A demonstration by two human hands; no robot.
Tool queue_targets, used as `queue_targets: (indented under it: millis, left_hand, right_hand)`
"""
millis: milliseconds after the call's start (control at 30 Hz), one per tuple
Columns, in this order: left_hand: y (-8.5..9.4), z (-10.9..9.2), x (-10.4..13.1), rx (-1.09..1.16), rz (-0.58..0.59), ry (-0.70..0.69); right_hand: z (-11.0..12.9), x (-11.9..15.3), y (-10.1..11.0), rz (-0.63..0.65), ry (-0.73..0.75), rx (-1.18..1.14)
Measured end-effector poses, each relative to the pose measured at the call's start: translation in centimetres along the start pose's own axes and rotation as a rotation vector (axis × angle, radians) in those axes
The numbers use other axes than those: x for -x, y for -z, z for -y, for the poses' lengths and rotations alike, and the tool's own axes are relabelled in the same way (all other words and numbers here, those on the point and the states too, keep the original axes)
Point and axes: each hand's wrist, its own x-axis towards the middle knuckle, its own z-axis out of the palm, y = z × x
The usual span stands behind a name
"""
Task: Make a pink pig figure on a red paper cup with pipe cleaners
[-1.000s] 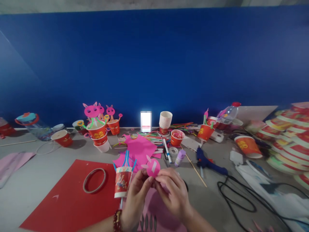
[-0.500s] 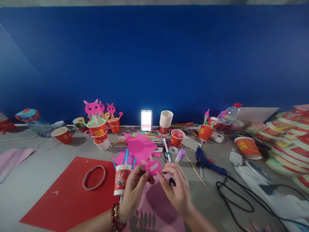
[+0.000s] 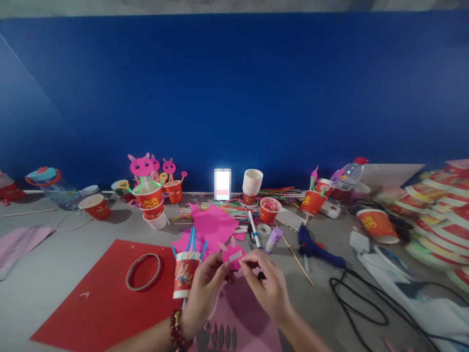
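My left hand (image 3: 210,278) pinches the left edge of a pink paper animal-head cutout (image 3: 227,251) with two pointed light-pink ears. A white strip of tape (image 3: 235,256) is stuck across its face. My right hand (image 3: 266,281) is closed, thumb and forefinger pinched at the cutout's right edge, just below the strip's end. Whether these fingertips grip paper or tape is hard to see. Beside my left hand is a red printed paper cup (image 3: 185,275) with blue pipe cleaners sticking out. Under both hands lies a pink paper sheet (image 3: 252,322) with several leaf-shaped holes.
A red sheet (image 3: 106,298) with a tape roll (image 3: 143,272) lies left. A glue gun (image 3: 318,248) and its black cord lie right. Behind are a glue stick (image 3: 273,240), marker (image 3: 253,229), stacked cups (image 3: 252,182) and finished cup figures (image 3: 150,198). Many paper cups crowd the right edge.
My right hand has moved left and its thumb and forefinger have come together at the cutout's right edge. The cutout has tilted slightly; my left hand still holds it.
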Motion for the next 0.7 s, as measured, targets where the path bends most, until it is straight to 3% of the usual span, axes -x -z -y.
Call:
queue_targets:
  millis: [133,700]
  left_hand:
    - [0.5,0.5,-0.3,-0.077,0.033,-0.036]
    - [1.4,-0.1,0.4,-0.711,0.056,-0.312]
  right_hand:
    - [0.3,-0.1,0.2,0.057,0.078,0.129]
    - [1.1,-0.2,0.2,0.042,0.287,0.330]
